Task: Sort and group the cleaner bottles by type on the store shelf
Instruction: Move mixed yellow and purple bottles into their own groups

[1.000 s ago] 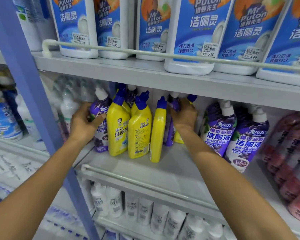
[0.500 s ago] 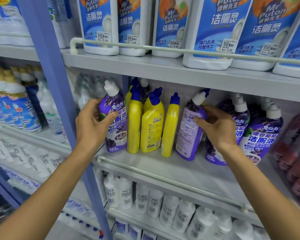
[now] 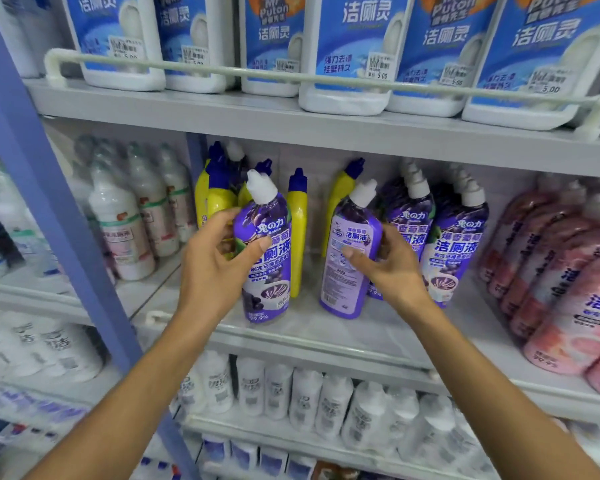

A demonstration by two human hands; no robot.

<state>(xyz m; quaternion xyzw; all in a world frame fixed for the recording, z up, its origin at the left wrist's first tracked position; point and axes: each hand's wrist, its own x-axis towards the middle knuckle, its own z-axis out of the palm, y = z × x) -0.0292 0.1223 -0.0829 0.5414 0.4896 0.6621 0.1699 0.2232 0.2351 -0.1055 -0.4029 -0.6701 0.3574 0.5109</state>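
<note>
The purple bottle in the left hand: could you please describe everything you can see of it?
The purple bottle looks like glossy plastic, with a white angled cap and a front label facing the camera bearing white characters, grapes and 99.9% at its foot. It leans left, near the front of the middle shelf. The left hand grips its left side, thumb across the label; yellow bottles stand behind it.

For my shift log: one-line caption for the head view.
Left hand holds one purple bottle, right hand a second purple bottle, by the yellow bottles on the shelf.

Bare left hand (image 3: 215, 271), bare right hand (image 3: 394, 268)
</note>
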